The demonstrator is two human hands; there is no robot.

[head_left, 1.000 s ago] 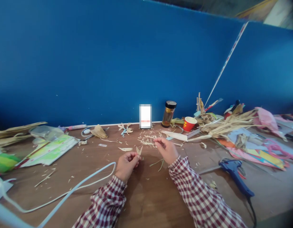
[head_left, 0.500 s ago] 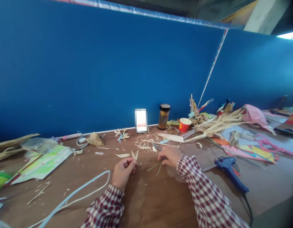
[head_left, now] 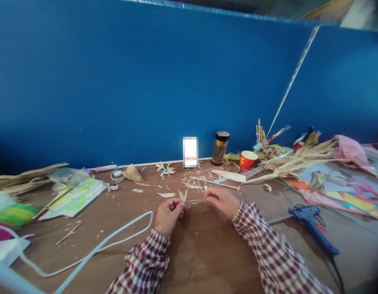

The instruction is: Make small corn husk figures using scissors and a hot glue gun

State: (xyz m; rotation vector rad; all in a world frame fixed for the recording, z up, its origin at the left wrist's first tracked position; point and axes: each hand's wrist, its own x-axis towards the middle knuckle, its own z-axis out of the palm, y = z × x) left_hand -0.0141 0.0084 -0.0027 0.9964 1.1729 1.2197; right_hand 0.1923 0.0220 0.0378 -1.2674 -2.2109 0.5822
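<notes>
My left hand point(head_left: 168, 213) is closed, pinching a small pale forked piece of dried husk point(head_left: 183, 196) that sticks up from its fingertips. My right hand point(head_left: 222, 200) is closed a little to the right, its fingertips pinched on a thin pale strand point(head_left: 195, 201) that runs toward the left hand. Both hands hover just above the brown tabletop point(head_left: 195, 253). Both sleeves are red-and-white check. Husk scraps point(head_left: 195, 183) lie scattered on the table just behind the hands.
A blue glue gun point(head_left: 313, 222) lies at the right. A white cable point(head_left: 93, 249) loops at the left. A dark-capped jar point(head_left: 221, 148), a red paper cup point(head_left: 247, 159) and a heap of dried husks point(head_left: 296, 161) stand along the blue wall. Coloured papers point(head_left: 70, 198) lie left.
My right hand went down to the strands on the table half a second ago and has come back toward the left hand with a thin strand. The left hand kept its husk piece.
</notes>
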